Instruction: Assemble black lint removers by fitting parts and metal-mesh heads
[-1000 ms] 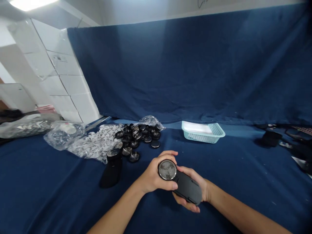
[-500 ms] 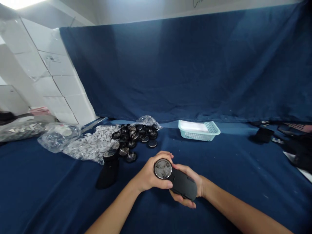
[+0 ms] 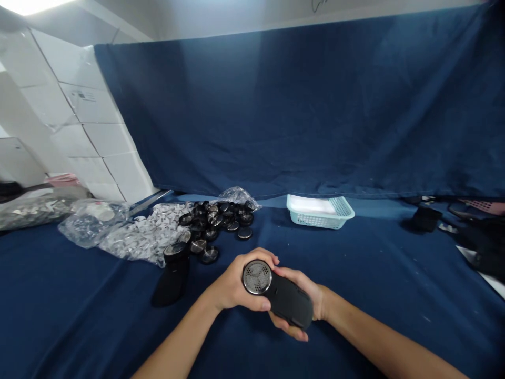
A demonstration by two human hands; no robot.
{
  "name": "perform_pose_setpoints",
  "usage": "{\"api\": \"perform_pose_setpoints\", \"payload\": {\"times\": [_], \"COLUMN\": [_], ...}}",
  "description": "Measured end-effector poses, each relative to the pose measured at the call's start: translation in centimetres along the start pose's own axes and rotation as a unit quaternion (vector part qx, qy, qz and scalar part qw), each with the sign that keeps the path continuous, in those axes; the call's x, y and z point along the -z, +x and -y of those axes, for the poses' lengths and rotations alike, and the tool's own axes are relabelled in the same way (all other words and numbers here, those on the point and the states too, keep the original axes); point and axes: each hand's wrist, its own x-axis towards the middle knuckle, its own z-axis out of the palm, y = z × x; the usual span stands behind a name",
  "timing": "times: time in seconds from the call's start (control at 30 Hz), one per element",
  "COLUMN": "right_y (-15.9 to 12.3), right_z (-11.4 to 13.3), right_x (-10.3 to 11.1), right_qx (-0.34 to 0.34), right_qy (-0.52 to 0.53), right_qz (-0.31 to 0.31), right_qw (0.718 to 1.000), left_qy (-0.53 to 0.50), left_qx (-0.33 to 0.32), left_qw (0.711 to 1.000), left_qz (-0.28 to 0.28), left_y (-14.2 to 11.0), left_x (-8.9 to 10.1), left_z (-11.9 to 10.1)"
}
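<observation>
Between my hands is a black fabric shaver (image 3: 290, 301) with a round, perforated metal head facing up toward me. My left hand (image 3: 240, 287) wraps around its head end, thumb along the near side and fingers along the far side. Around the body, from the right and beneath, my right hand (image 3: 311, 295) is closed. Left of my hands, a second black shaver (image 3: 171, 281) lies on the blue cloth. Beyond it is a pile of round black caps with metallic faces (image 3: 211, 223).
Small grey-white plastic pieces (image 3: 145, 234) lie on clear plastic at the left. A light blue basket (image 3: 320, 218) holding something white stands at the back. Dark items (image 3: 428, 218) and a white sheet (image 3: 479, 271) lie at the right. White boxes (image 3: 94, 131) are stacked back left.
Both hands and the shaver have shifted slightly left and down in the view. The grip looks the same, and the surroundings have shifted slightly left too.
</observation>
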Motion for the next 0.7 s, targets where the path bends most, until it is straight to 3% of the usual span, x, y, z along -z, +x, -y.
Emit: {"api": "perform_pose_setpoints", "payload": {"times": [0.27, 0.4, 0.7], "right_y": [-0.1, -0.2, -0.4], "right_z": [-0.1, 0.0, -0.1], "right_x": [0.3, -0.1, -0.6], "right_qx": [-0.003, 0.009, 0.04], "right_qy": [-0.002, 0.007, 0.043], "right_qz": [0.01, -0.003, -0.04], "right_qw": [1.0, 1.0, 0.997], "left_qy": [0.01, -0.021, -0.063], "left_qx": [-0.017, 0.008, 0.034], "left_qw": [1.0, 1.0, 0.996], "left_qz": [0.015, 0.02, -0.053], "left_y": [-0.2, -0.3, -0.1], "left_x": [0.2, 0.1, -0.4], "left_z": [0.3, 0.5, 1.2]}}
